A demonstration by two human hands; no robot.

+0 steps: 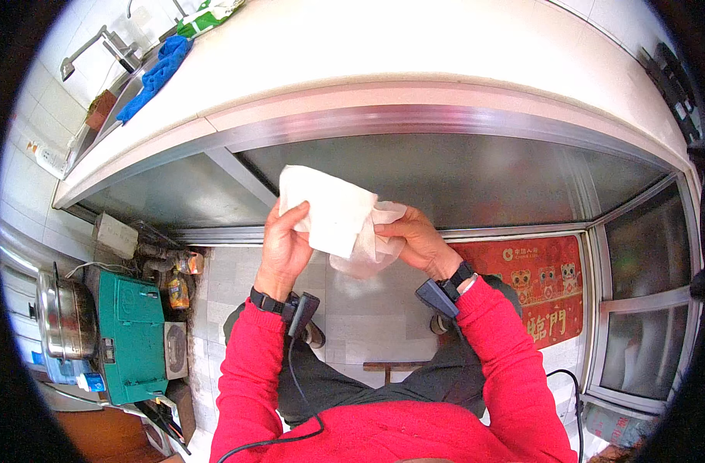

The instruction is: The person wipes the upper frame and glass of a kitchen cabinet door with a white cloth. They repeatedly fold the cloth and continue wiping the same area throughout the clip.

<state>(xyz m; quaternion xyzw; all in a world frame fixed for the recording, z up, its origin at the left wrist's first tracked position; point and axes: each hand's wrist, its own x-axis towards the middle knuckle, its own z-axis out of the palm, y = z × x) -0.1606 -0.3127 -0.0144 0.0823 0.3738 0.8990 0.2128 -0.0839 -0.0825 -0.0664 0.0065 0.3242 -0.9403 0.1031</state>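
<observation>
A white paper towel or tissue (332, 211), folded into several layers, is spread between my hands in front of the counter. My left hand (286, 240) pinches its left side, thumb on top and fingers beneath. At the right side a thin, translucent sheet (355, 263) hangs loosely from the thicker folded part. My right hand (416, 237) grips this thin portion between thumb and fingers. Whether the sheet and the folded part are one piece cannot be told. Both hands are held above the floor, apart from the counter.
The pale countertop (422, 46) runs across the front above dark-panelled cabinet doors (445, 179). A blue cloth (158, 75) lies over the sink edge near the faucet (104, 49). At left, a steel pot (69, 318) stands beside a green box (132, 335). A red mat (537, 278) lies right.
</observation>
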